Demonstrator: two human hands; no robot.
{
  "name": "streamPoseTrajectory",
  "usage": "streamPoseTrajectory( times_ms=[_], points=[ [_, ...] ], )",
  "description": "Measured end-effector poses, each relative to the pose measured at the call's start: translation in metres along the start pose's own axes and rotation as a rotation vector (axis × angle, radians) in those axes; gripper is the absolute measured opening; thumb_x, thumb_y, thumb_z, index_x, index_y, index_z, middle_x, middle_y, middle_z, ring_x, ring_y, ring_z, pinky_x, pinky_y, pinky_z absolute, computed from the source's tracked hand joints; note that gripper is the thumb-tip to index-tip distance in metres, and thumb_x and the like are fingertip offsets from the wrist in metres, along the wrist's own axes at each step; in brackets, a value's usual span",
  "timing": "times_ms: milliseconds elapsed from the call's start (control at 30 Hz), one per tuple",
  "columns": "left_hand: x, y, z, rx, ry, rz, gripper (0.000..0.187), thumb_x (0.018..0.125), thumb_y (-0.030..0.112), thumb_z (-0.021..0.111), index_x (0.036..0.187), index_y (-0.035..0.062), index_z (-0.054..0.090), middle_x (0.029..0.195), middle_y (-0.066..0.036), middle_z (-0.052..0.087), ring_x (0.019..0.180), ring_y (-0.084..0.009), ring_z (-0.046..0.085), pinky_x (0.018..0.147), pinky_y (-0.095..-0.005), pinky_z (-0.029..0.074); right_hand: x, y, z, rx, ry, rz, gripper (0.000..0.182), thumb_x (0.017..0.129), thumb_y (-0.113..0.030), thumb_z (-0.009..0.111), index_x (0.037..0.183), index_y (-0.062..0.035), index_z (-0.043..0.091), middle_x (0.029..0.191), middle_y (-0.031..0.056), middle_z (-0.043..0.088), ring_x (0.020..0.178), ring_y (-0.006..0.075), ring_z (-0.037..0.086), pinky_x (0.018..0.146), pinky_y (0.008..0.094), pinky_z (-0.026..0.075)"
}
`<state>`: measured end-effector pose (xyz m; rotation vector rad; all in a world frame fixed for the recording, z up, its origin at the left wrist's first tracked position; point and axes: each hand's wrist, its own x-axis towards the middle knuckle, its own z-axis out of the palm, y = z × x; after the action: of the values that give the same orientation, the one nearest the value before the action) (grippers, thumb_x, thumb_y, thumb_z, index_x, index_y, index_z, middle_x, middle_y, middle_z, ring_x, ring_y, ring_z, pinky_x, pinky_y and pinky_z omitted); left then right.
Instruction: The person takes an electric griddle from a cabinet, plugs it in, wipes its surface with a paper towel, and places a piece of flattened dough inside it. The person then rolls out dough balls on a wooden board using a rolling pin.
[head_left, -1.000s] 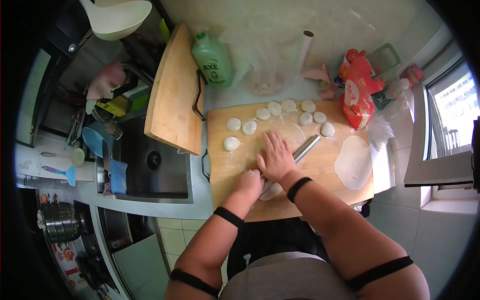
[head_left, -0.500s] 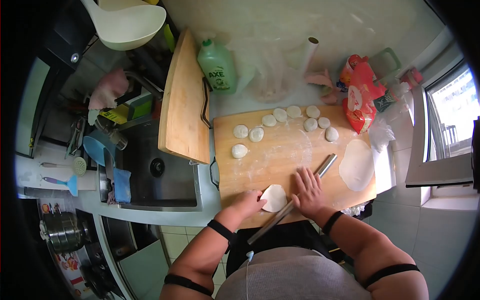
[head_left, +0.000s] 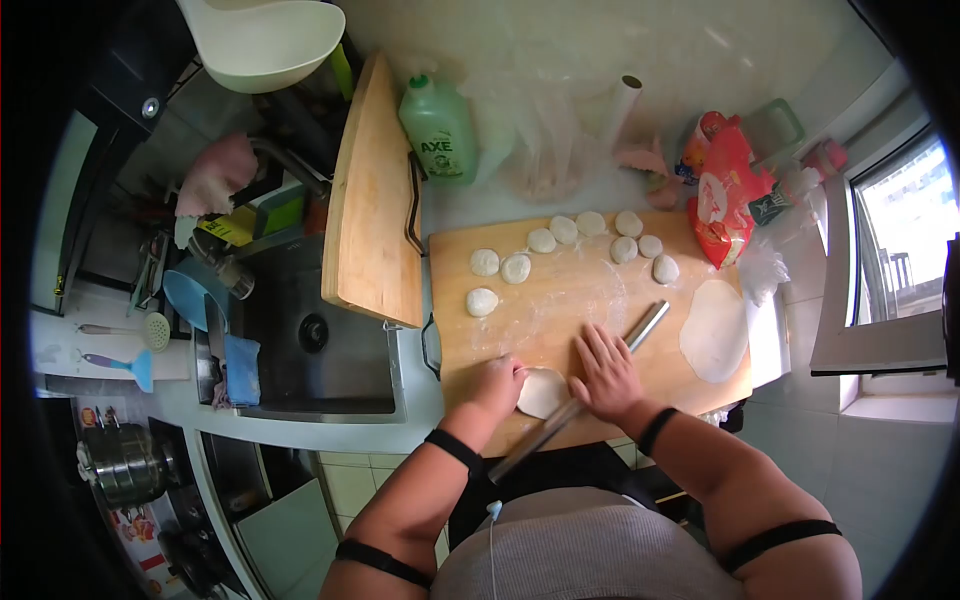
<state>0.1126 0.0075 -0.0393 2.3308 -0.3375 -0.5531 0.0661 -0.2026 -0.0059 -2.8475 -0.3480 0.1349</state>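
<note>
My right hand (head_left: pixel 604 373) lies flat, fingers spread, on a metal rolling pin (head_left: pixel 646 325) that slants across the wooden board (head_left: pixel 560 300). Under the pin's near part sits a small flattened dough disc (head_left: pixel 541 392). My left hand (head_left: pixel 495 384) pinches that disc's left edge. Several small dough pieces (head_left: pixel 515 267) lie in an arc across the far half of the board. A thin rolled-out dough sheet (head_left: pixel 713 329) rests at the board's right end.
A second wooden board (head_left: pixel 375 205) leans over the sink (head_left: pixel 300 330) on the left. Behind stand a green AXE bottle (head_left: pixel 438 130), clear plastic bags (head_left: pixel 545 140) and a red packet (head_left: pixel 725 195). A window (head_left: pixel 890 240) is at the right.
My right hand drew the rolling pin from mid-board toward the near edge, uncovering the disc, then pushed slightly forward again. My left hand stayed on the disc's edge. The camera view shifted a little.
</note>
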Motion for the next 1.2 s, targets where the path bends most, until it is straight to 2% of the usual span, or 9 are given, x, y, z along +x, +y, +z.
streamPoseTrajectory(
  times_ms=[100,200,300,500,633,833,967,1033,1200],
  points=[
    [-0.015,-0.001,0.0,-0.098,-0.002,-0.112,0.019,0.081,0.019,0.057,0.087,0.0013,0.061,0.078,-0.017,0.063,0.071,-0.0294,0.061,0.065,-0.038,0.048,-0.05,0.013,-0.002,-0.02,-0.042,0.015,0.067,0.077,-0.036,0.055,0.131,-0.0011,0.036,0.14,0.0197,0.027,0.131,0.0329,0.024,0.105,0.045,0.019],
    [-0.02,0.001,-0.001,-0.531,-0.301,-0.322,0.019,0.081,0.019,0.056,0.089,0.0021,0.061,0.078,-0.016,0.063,0.071,-0.0279,0.062,0.066,-0.0373,0.048,-0.027,0.003,0.006,-0.029,0.092,0.032,0.066,0.077,-0.035,0.053,0.131,-0.0011,0.035,0.139,0.0211,0.028,0.129,0.0348,0.026,0.105,0.0456,0.019],
    [-0.011,0.026,-0.012,0.106,-0.174,-0.031,0.022,0.08,0.019,0.056,0.089,-0.0005,0.06,0.079,-0.021,0.061,0.076,-0.0357,0.06,0.068,-0.0422,0.048,0.036,-0.01,0.012,0.028,0.145,0.024,0.064,0.078,-0.034,0.049,0.13,0.0014,0.035,0.136,0.0225,0.031,0.128,0.0359,0.028,0.104,0.0471,0.022],
    [0.018,0.009,-0.004,0.14,-0.11,-0.076,0.02,0.078,0.022,0.059,0.081,0.0032,0.062,0.083,-0.022,0.061,0.082,-0.0376,0.059,0.073,-0.0448,0.046,0.106,-0.028,0.022,0.056,0.178,0.071,0.064,0.081,-0.034,0.047,0.131,0.0021,0.031,0.139,0.0198,0.027,0.13,0.031,0.025,0.104,0.0477,0.023],
    [0.015,-0.001,-0.003,0.152,-0.04,0.047,0.02,0.079,0.022,0.06,0.081,0.0025,0.063,0.08,-0.02,0.062,0.08,-0.0346,0.06,0.07,-0.0414,0.047,0.049,-0.015,0.009,0.056,0.14,-0.009,0.066,0.08,-0.038,0.049,0.13,0.003,0.033,0.138,0.0193,0.03,0.129,0.0315,0.027,0.104,0.046,0.022],
    [-0.014,0.002,-0.006,-0.106,-0.105,-0.126,0.022,0.081,0.023,0.057,0.09,0.0033,0.061,0.088,-0.021,0.062,0.084,-0.034,0.059,0.072,-0.0414,0.046,-0.055,0.009,0.002,-0.049,-0.062,-0.008,0.07,0.076,-0.042,0.055,0.131,-0.0023,0.036,0.14,0.0175,0.029,0.13,0.0307,0.026,0.104,0.0476,0.02],
    [-0.008,0.008,-0.007,-0.16,-0.283,-0.097,0.028,0.08,0.028,0.058,0.092,0.0034,0.063,0.087,-0.021,0.062,0.083,-0.0348,0.059,0.072,-0.0426,0.046,0.019,-0.013,0.007,-0.037,0.095,-0.011,0.064,0.076,-0.036,0.052,0.128,-0.0018,0.038,0.136,0.0194,0.032,0.128,0.0328,0.029,0.103,0.0474,0.023],
    [0.005,0.023,-0.007,0.127,-0.187,-0.11,0.028,0.078,0.031,0.061,0.089,0.0045,0.064,0.086,-0.018,0.063,0.08,-0.0344,0.06,0.069,-0.0411,0.047,0.058,-0.022,0.009,0.074,0.118,0.002,0.063,0.079,-0.035,0.048,0.13,-0.0003,0.034,0.136,0.0208,0.031,0.128,0.033,0.028,0.103,0.0461,0.023],
    [0.016,0.027,-0.016,0.165,-0.08,-0.078,0.028,0.079,0.03,0.06,0.081,0.0024,0.064,0.082,-0.019,0.062,0.079,-0.0356,0.06,0.069,-0.0416,0.047,0.109,-0.036,0.021,0.025,0.17,0.039,0.063,0.081,-0.034,0.045,0.131,0.0024,0.032,0.14,0.0175,0.028,0.131,0.0275,0.023,0.104,0.0462,0.022]
  ],
)
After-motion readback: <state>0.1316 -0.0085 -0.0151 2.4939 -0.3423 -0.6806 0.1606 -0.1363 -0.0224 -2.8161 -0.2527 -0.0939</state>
